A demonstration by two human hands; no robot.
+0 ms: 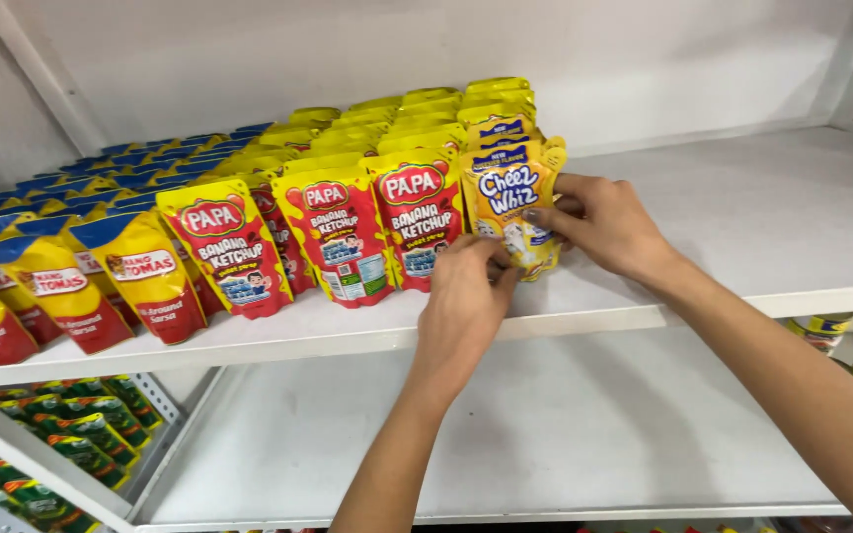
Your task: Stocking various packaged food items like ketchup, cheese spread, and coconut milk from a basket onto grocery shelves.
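Both hands on one glossy yellow cheese-spread pouch [508,202] at the white shelf [742,227] front — left hand [466,301] pinching its bottom edge from below, right hand [604,225] gripping its side, beside red ketchup pouches [338,227].

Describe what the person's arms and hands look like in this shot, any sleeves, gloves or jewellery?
Both arms are bare from wrist to the frame edge: no sleeves in view. The left hand and the right hand wear no gloves, and no rings, watch or bracelets show. The arms are slim, and the fingernails that show look short and unpainted, though they are small in this view.
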